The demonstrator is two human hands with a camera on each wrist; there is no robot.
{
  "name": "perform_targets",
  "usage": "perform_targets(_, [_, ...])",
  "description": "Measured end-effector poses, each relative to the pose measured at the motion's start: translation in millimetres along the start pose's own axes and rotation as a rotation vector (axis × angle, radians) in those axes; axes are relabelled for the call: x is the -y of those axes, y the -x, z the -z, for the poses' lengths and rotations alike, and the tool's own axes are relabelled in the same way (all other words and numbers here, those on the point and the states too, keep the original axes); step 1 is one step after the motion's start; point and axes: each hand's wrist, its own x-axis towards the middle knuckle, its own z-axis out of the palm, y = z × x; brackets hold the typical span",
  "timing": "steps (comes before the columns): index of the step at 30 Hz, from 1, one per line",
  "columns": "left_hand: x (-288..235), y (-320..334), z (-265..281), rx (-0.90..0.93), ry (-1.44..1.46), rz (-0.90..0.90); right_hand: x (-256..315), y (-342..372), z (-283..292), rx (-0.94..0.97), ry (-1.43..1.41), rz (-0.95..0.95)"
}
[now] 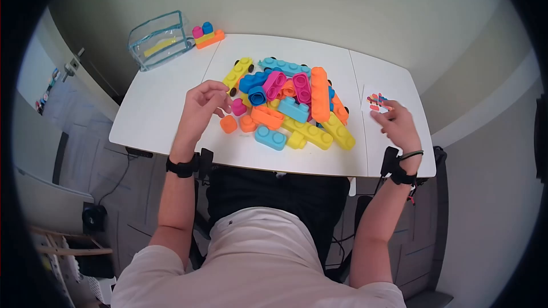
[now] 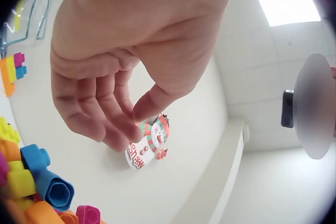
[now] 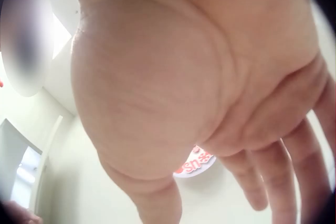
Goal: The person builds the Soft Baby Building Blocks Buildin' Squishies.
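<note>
My left hand (image 1: pixel 204 108) hovers at the left side of a pile of toy building blocks, its fingers loosely bent with nothing between them. Nearest to it are a small magenta block (image 1: pixel 238 106), a small orange block (image 1: pixel 228 124) and a yellow wheeled block (image 1: pixel 240 71). Within the pile lie a long orange block (image 1: pixel 319 94), a light blue block (image 1: pixel 270 138) and a dark blue block (image 1: pixel 257 96). To the right, my right hand (image 1: pixel 399 128) hangs relaxed beside a small colourful picture (image 1: pixel 374 100), partly covering it. That hand holds nothing.
A clear zip bag (image 1: pixel 165 54) with something yellow inside stands at the table's back left. Beside it sits a small stack of blocks (image 1: pixel 210 38). The white table (image 1: pixel 154 108) meets the wall, where a snowman decoration (image 2: pixel 149 142) hangs.
</note>
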Motion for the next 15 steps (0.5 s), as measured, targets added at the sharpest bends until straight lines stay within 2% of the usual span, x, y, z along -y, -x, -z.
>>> perform_targets(1, [-1.0,-0.3,2.2,-0.008,-0.008,0.004,5.3,2.9,-7.3,0.058,0.041,0.132])
perform_targets(6, [23.1,-10.4,14.9,-0.052,-0.063,-0.039,28.9,12.8,-30.2,0.224,0.129,0.117])
perform_targets(8, [51.5,-22.0,22.2,-0.274,-0.463,-0.155,32.9,17.1,-32.7,0.26,0.19,0.091])
perform_targets(12, [110.1,-36.0,36.5,-0.277,-0.486,-0.045,34.4,14.4,-39.0,0.27,0.192,0.122])
perform_targets(13, [136.1,-42.8,45.5,-0.147,-0.592,-0.117,34.1,12.9,-41.3,0.24,0.237,0.153])
perform_targets(14, [140.5,-44.8,47.4,-0.016,-0.696,-0.186,34.0,11.7,-43.2,0.211,0.281,0.184])
perform_targets(15, [146.7,-39.7,48.4,0.05,-0.838,-0.019,33.6,9.8,-45.5,0.216,0.276,0.188])
